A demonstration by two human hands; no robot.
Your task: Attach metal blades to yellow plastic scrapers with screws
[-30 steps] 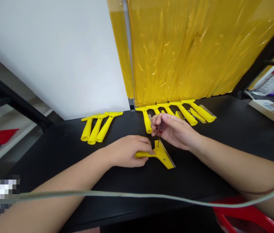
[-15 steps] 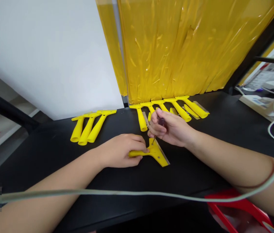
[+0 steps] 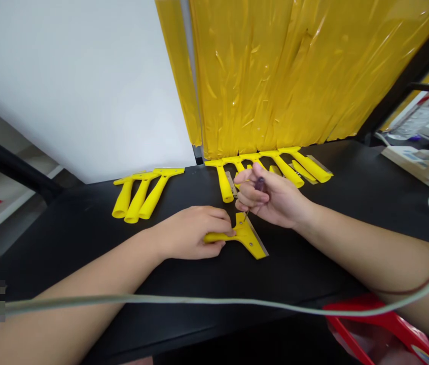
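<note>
A yellow scraper [image 3: 250, 240] with a metal blade along its right edge lies on the black table [image 3: 184, 294]. My left hand [image 3: 197, 232] is closed round its handle and presses it to the tabletop. Two screws show in the scraper's head. My right hand [image 3: 270, 197] grips a small screwdriver [image 3: 260, 184] by its dark handle. The thin shaft points down by the upper screw; whether the tip touches the scraper I cannot tell. Behind my right hand stretches a row of several yellow scrapers [image 3: 224, 182], partly hidden by my fingers.
Three more yellow scrapers [image 3: 153, 195] lie at the back left. A pale cable [image 3: 214, 301] crosses the front of the view and curves up at right. A red-framed object [image 3: 382, 324] is at the lower right. Yellow film [image 3: 267, 76] hangs behind the table.
My right hand has lifted and tilted the screwdriver, so its shaft has come away from the upper screw, which now shows. My left hand keeps its hold on the scraper. The view has shifted slightly.
</note>
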